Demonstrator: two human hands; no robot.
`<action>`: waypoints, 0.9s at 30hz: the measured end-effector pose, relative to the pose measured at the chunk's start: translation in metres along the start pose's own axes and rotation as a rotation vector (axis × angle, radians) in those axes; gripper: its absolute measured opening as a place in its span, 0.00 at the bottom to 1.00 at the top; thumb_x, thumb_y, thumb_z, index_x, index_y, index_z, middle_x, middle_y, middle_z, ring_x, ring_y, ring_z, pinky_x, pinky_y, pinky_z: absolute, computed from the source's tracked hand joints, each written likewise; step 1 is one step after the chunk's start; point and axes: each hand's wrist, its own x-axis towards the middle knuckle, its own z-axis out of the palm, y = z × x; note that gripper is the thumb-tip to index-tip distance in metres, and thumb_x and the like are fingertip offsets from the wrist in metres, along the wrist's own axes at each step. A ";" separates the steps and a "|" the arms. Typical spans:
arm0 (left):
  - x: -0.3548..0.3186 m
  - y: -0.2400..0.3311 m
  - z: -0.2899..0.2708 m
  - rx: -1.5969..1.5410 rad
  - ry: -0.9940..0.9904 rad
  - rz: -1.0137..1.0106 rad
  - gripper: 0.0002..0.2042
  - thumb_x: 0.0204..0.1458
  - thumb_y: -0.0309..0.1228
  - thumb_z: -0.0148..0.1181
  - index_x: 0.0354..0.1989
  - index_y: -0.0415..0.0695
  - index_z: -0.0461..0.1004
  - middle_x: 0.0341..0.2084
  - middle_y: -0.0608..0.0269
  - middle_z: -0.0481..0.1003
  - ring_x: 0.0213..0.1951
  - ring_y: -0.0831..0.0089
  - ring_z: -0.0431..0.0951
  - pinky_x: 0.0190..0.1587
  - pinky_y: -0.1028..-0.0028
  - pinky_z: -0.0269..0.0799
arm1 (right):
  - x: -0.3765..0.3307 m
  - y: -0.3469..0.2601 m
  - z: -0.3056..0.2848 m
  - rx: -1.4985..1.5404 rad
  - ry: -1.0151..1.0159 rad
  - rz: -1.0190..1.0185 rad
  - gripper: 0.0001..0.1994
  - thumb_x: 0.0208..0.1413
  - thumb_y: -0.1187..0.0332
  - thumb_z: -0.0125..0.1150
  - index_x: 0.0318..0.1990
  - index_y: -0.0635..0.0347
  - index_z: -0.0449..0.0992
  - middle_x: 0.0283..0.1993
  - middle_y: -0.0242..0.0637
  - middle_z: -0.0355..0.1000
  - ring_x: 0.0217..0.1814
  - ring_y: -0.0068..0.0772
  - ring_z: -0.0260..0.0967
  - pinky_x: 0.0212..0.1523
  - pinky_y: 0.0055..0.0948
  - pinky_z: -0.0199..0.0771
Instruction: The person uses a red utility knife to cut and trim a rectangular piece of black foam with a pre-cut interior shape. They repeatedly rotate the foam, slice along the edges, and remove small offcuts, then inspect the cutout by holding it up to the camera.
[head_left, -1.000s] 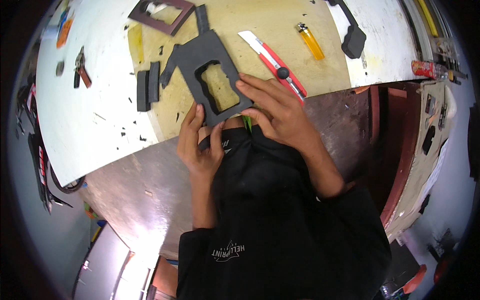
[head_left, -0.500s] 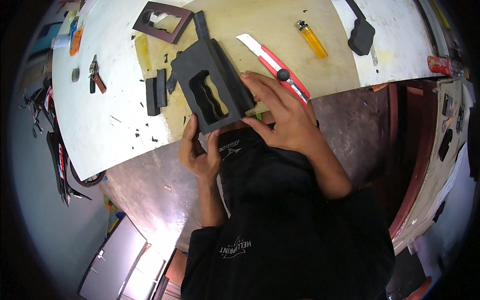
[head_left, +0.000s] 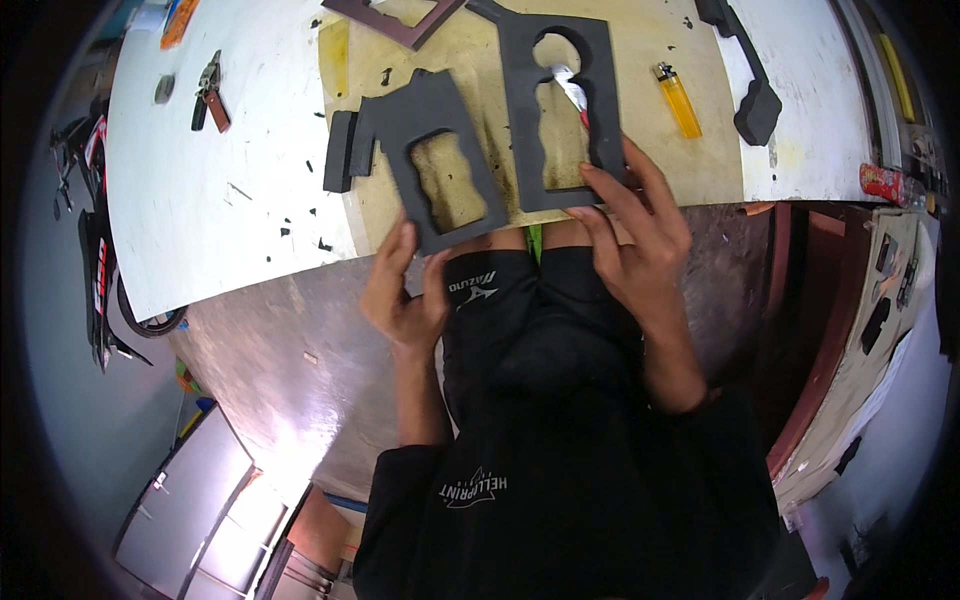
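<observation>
My left hand (head_left: pixel 405 292) pinches the near edge of a dark grey foam piece (head_left: pixel 420 105) with a wavy-sided cutout. My right hand (head_left: pixel 645 235) grips the near right corner of a second foam piece (head_left: pixel 522 120), thumb below and fingers on its side. This one has a longer cutout, rounded at its far end. The two pieces lie apart, side by side. Under the right-hand piece is a red cutter knife (head_left: pixel 568 84); part of its blade and body shows through the opening, and the rest is hidden.
Two black foam strips (head_left: pixel 340 152) lie left of the foam pieces. Beyond is a maroon frame (head_left: pixel 425 32). A yellow lighter (head_left: pixel 680 102) and a black foam offcut (head_left: pixel 758 112) lie right. A plier-like tool (head_left: pixel 211 95) and dark scraps are on the white table (head_left: pixel 270 190).
The two foam pieces, stacked together before, are now apart. My right hand has moved one to the right, over the cutter knife. The other stays with my left hand.
</observation>
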 end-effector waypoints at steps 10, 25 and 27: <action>0.012 0.028 0.027 -0.009 -0.020 -0.041 0.32 0.40 0.23 0.74 0.56 0.33 0.68 0.48 0.45 0.75 0.51 0.55 0.77 0.54 0.66 0.72 | -0.007 -0.015 0.013 -0.016 -0.190 -0.106 0.20 0.43 0.68 0.72 0.47 0.57 0.79 0.58 0.53 0.67 0.38 0.39 0.70 0.34 0.30 0.74; 0.019 0.023 0.023 0.018 -0.082 0.036 0.29 0.39 0.24 0.74 0.53 0.36 0.72 0.50 0.44 0.74 0.49 0.52 0.77 0.50 0.65 0.73 | -0.007 -0.010 0.024 -0.002 -0.202 -0.116 0.20 0.44 0.69 0.71 0.47 0.59 0.79 0.58 0.52 0.68 0.39 0.41 0.70 0.36 0.32 0.74; 0.018 0.022 0.024 0.002 -0.067 0.012 0.30 0.39 0.24 0.73 0.55 0.36 0.71 0.51 0.44 0.74 0.50 0.53 0.77 0.50 0.65 0.73 | -0.007 -0.009 0.018 -0.035 -0.131 -0.124 0.19 0.44 0.70 0.71 0.47 0.60 0.80 0.58 0.54 0.68 0.41 0.43 0.71 0.37 0.33 0.75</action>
